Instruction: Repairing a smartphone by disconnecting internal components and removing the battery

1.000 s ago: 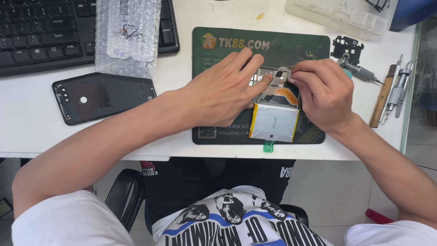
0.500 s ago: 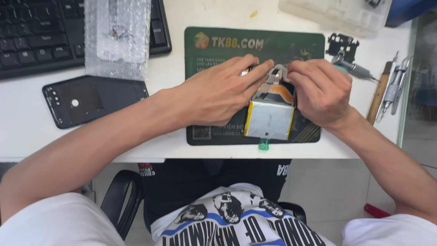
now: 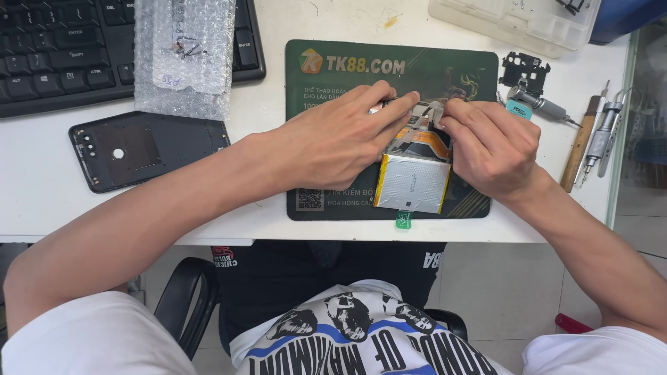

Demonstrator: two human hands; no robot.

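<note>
A person seated at a white counter (image 3: 264, 104) works with both bare hands on an opened smartphone with a silver rectangular battery (image 3: 411, 182) exposed, lying on a dark green rectangular work mat (image 3: 445, 66). The left hand (image 3: 340, 142) lies over the phone's left edge, its fingers (image 3: 399, 103) stretched together toward the top end; the right hand (image 3: 490, 146) pinches something small at that same top end, though what it grips cannot be made out. The phone's black back cover (image 3: 142, 149) already lies detached, well to the left of the mat, and a small black inner bracket (image 3: 524, 69) sits just off the mat's upper right corner, suggesting disassembly is well under way; the battery remains seated. A silver screwdriver (image 3: 542, 105) rests just right of the mat.
</note>
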